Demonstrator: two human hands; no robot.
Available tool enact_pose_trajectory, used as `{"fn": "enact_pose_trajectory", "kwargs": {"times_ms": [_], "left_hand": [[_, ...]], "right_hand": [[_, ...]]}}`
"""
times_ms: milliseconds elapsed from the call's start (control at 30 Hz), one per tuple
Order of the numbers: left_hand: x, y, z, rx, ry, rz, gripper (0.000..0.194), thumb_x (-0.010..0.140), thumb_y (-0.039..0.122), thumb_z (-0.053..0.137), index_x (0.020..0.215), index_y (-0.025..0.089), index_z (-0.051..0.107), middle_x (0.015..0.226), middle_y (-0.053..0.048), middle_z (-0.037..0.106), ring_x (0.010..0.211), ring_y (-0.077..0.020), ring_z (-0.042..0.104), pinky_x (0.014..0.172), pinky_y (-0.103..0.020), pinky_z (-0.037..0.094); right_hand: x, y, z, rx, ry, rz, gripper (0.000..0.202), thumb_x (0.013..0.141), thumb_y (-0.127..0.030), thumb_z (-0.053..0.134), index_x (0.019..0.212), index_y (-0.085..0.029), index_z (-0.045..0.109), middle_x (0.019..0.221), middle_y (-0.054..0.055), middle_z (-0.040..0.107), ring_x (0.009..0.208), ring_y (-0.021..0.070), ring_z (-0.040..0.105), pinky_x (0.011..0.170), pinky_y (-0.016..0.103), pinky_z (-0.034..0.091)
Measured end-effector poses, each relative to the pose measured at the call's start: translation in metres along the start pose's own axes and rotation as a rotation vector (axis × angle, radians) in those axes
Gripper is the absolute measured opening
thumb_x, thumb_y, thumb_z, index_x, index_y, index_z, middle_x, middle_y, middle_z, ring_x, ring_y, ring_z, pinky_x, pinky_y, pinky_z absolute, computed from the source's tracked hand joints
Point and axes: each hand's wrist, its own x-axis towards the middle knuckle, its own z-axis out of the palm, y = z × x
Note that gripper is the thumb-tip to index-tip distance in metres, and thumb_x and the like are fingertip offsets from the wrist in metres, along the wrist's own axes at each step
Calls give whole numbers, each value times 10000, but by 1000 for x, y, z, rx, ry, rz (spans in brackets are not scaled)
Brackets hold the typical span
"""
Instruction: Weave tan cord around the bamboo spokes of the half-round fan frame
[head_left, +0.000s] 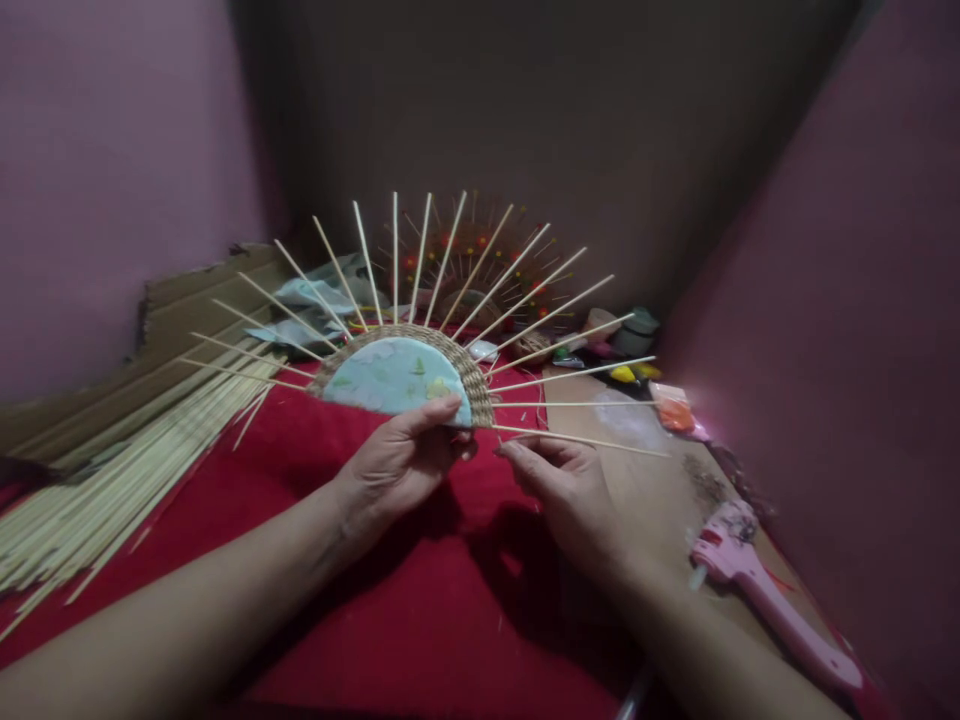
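Note:
A half-round panel (379,372) covered in pale blue patterned fabric stands tilted over the red cloth, edged by a woven straw border (480,378). Thin wooden sticks (504,270) fan outward from that border like rays. My left hand (409,455) grips the panel's lower right corner, thumb on the fabric and fingers behind. Just below the lowest stick on the right, my right hand (562,485) pinches with thumb and forefinger near the border's end. Whatever lies between those fingertips is too small to name.
Many loose sticks (142,470) lie piled at the left beside torn cardboard (202,290). A pink glue gun (780,595) rests at the right on the board (637,480). Behind stands another fan-shaped piece (480,265) with red and yellow dots. The red cloth (390,630) covers the front.

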Motion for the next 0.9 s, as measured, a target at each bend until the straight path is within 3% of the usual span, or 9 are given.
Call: {"fn": "enact_pose_trajectory", "kwargs": {"times_ms": [100,200,367,633,733,900], "left_hand": [[2,0,-2,16,28,19,35,710,75,629,705,109,625,683,-22,626,612,-123,565,579,-269,473],[4,-2,-4,16,51,57,55,703,57,632,686,109,634,678,-18,632,625,-117,577,618,-263,494],[0,-2,0,125,52,84,30,723,86,623,722,82,653,743,-76,670,701,-171,625,700,-317,530],[-5,-2,-2,148,22,-6,44,739,71,606,734,93,644,762,-98,688,783,-247,664,811,-484,522],[-6,-1,-2,184,18,-69,39,742,77,606,742,84,644,759,-110,689,806,-278,670,781,-469,537],[-7,2,-1,256,51,-133,40,752,111,610,721,87,614,720,-132,685,680,-257,684,591,-330,563]], "right_hand": [[-2,0,0,-57,-11,-38,127,710,-315,677,694,-190,693,576,-29,599,532,83,490,562,231,414],[-4,2,0,-218,-34,-190,98,748,-276,637,768,-203,700,725,11,676,669,133,594,648,263,466],[-6,3,-1,-489,-70,-429,100,801,-235,581,806,-194,672,712,13,638,652,126,587,619,248,461],[7,-5,-17,-738,125,-663,102,829,-210,537,781,-197,626,688,18,610,641,133,553,629,266,437],[13,-5,-23,-796,180,-641,119,819,-216,554,729,-188,626,670,23,599,614,130,538,600,263,421],[18,-2,-28,-873,189,-501,130,797,-232,580,701,-194,658,672,36,649,642,159,572,624,288,428]]}}
